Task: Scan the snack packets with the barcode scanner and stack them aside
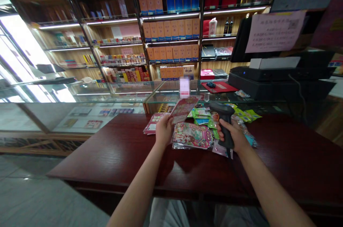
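My left hand (164,129) grips a flat pink printed packet (184,109) by its lower left edge, holding it tilted above the table. My right hand (232,133) is wrapped round the handle of a black barcode scanner (224,119), whose head points left toward the packet. Between and below my hands lies a stack of colourful illustrated packets (193,136) in clear wrap. Another small pile of pink packets (154,124) rests behind my left hand. Green and blue snack-like bags (200,114) lie behind the scanner, and more green bags (248,115) are to its right.
The dark red wooden table (112,159) stands against a glass display counter (158,93). A black monitor bearing a pink paper notice (273,32) stands at the right, above a black machine (268,82). A red mat (221,87) lies on the glass. Shelves of orange boxes (171,29) line the back.
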